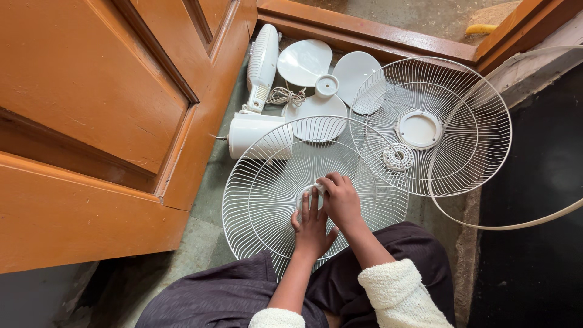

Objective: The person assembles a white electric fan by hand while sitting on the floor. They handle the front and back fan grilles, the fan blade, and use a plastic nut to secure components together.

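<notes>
Head view. My left hand lies flat, fingers released, on the near wire fan guard, fingertips at its hub. My right hand, at 1 o'clock from the left, pinches a small white centre piece at that hub. A second guard overlaps at 2 o'clock; fan blades and the motor housing lie at 12 on the floor.

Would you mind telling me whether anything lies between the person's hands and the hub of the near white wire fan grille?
Nothing visible: the left hand and right hand already rest on the white wire fan grille at its hub.
</notes>
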